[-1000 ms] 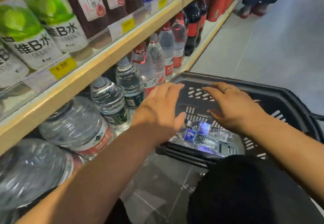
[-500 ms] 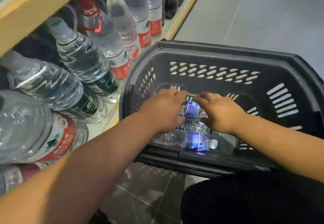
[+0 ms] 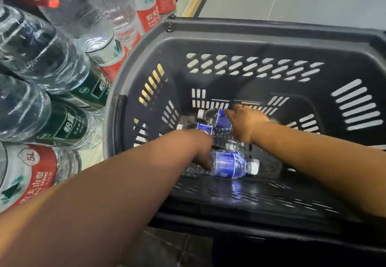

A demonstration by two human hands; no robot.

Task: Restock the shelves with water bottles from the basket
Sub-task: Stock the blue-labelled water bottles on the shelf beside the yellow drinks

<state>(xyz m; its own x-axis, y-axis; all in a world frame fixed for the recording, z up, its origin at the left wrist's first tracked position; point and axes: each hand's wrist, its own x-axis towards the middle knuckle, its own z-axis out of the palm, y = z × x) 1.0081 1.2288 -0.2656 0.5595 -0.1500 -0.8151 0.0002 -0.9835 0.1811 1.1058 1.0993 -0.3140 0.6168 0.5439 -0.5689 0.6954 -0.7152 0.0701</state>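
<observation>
Compared with half a second ago, your hands are lower in the black basket (image 3: 250,35). They are no longer side by side above the bottles; each now sits on its own bottle.

- Your left hand (image 3: 199,149) grips the near water bottle (image 3: 229,165). This bottle lies on its side on the basket floor, white cap pointing right. The fingers (image 3: 206,162) curl down over its clear body, just left of the blue label.
- Your right hand (image 3: 246,122) holds the far water bottle (image 3: 215,117), cap pointing left, with the fingers bent over its label.
- A middle water bottle (image 3: 205,128) lies between the two, partly covered by both hands.

Motion blur hides how firm either grip is.

Judgement: the reach is complete and the grasp is under way. No bottle has left the basket yet. Lift both bottles clear of the rim, then carry them left to the bottom shelf. Large bottles already crowd the shelf beside the basket, among them the 5L jug (image 3: 31,172), so choose a free gap before setting down.
</observation>
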